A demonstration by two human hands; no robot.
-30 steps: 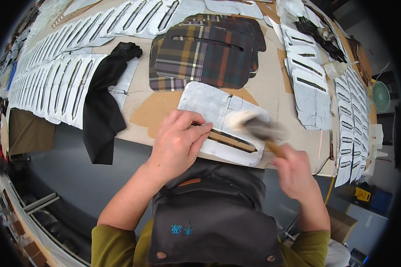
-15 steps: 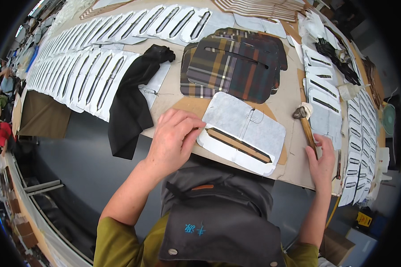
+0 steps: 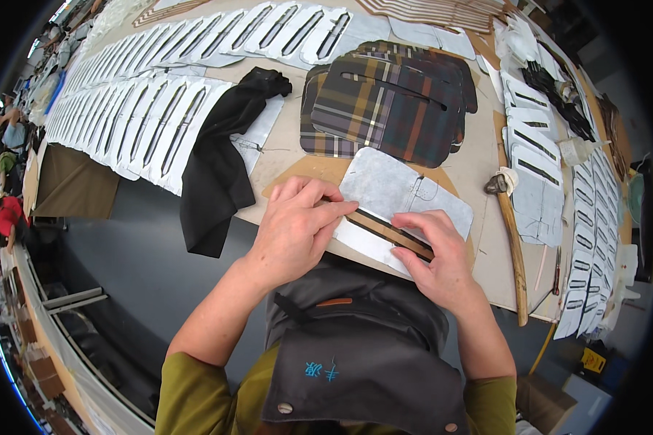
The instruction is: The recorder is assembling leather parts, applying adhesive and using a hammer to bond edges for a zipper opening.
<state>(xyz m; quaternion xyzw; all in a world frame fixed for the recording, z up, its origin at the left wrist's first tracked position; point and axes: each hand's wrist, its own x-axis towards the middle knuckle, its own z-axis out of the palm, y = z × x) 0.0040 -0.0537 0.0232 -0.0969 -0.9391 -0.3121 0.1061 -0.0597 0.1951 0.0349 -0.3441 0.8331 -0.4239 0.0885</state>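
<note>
Left hand [image 3: 297,223] bunched at brown strip [image 3: 379,228], grip unclear; right hand [image 3: 442,257] spread astride it. Uneven pressure near tabletop's [image 3: 490,239] front edge could skew it.

The person's bare left hand [image 3: 294,225] is palm-down, thumb and forefinger close together; the bare right hand [image 3: 446,261] curves inward, thumb and forefinger parted. The bare forearms [image 3: 219,312] slant toward each other.

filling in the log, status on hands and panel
Left hand at slot's left end. Right hand open astride slot. Pale panel on table. Hammer aside, right.
</note>
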